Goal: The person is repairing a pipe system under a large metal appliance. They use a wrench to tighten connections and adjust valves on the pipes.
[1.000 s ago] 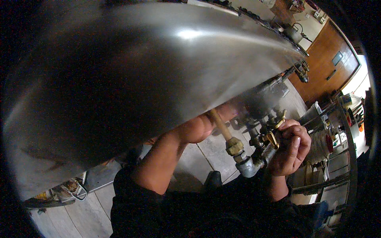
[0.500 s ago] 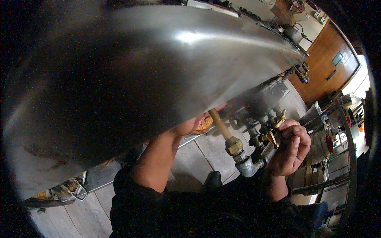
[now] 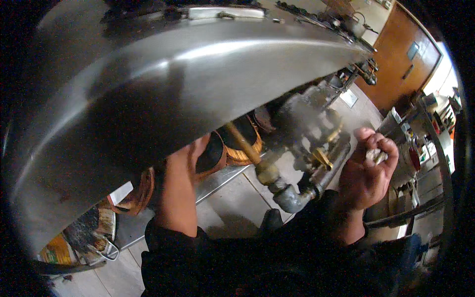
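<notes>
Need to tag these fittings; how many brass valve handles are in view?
2: the lower brass valve handle beside the grey pipe, the upper brass valve handle above it, left of the right hand. More may be hidden.

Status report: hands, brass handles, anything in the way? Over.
Right hand: grip closed on small pale object, apart from brass handles. Left hand: partly hidden by steel panel.

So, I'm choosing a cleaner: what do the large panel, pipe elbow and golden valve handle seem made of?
Panel: probably brushed stainless steel, from its soft glare. Pipe elbow: likely galvanised metal, dull mottled grey. Valve handle: possibly brass, shiny yellow.
</notes>
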### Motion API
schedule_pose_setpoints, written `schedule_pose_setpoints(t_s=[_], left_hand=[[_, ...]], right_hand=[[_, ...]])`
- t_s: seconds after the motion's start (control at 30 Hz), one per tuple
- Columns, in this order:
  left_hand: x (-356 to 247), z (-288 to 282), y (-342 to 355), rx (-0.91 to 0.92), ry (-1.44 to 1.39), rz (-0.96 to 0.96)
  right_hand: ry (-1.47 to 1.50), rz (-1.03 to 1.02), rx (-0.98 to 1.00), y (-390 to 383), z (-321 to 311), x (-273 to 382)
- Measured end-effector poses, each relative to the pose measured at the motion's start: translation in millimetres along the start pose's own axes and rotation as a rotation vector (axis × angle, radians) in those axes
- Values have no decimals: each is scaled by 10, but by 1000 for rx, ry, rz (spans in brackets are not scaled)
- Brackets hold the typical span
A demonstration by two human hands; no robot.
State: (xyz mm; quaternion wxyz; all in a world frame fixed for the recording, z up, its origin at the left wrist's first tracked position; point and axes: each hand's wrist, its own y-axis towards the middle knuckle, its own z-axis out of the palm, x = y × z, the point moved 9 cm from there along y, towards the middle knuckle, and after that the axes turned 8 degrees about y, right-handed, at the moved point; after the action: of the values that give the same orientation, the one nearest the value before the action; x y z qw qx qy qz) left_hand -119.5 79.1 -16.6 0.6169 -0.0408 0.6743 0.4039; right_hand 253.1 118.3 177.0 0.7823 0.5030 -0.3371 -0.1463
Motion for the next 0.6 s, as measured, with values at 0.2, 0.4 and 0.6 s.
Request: schedule_pose_setpoints(t_s=[0.2,0.4,0.6], left_hand=[[-756,931,-200,342,-177,9],[-6,988,-828,33,-304,-532],[-1042,1859,-729,561,373,226]], right_hand=[[-34,609,-288,-384,-658,-509],[-27,1047,37,-859,-472,-949],[382,1160,61,-1030,-467,-936]])
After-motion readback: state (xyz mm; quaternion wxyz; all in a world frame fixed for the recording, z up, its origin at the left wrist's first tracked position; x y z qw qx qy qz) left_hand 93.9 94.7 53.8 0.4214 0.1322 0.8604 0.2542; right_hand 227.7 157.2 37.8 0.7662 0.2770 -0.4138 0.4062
